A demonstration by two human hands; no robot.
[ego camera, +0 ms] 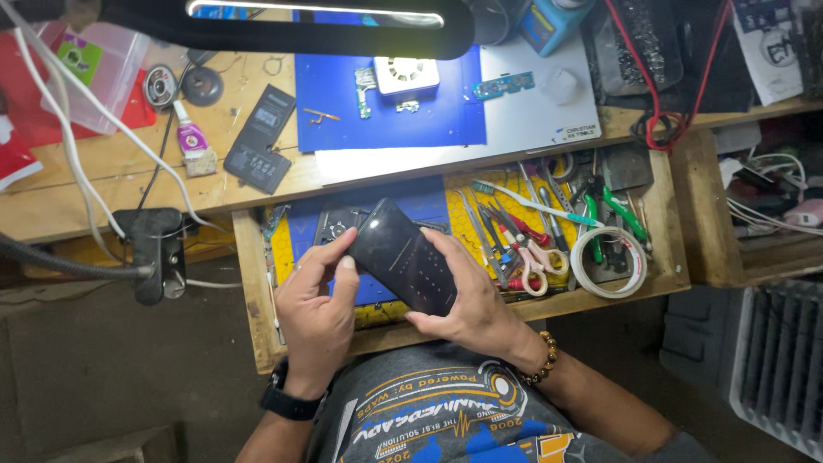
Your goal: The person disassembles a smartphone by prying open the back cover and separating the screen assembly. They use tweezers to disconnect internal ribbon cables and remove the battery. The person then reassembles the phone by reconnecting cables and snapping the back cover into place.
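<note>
Held dark phone [403, 257] over open tool drawer [673, 279] | left hand [313, 313] pinched left edge, right hand [467, 304] cupped right edge | risk: edge-only grip, slip onto scissors [523, 249] just right.

A bar lamp [315, 10] at the top edge supplies bright, slightly overexposed light to the white mat [549, 111] just below it. Illumination falls off below the lamp toward dim floor areas. Focus is sharp centrally; the edges bow slightly.
</note>
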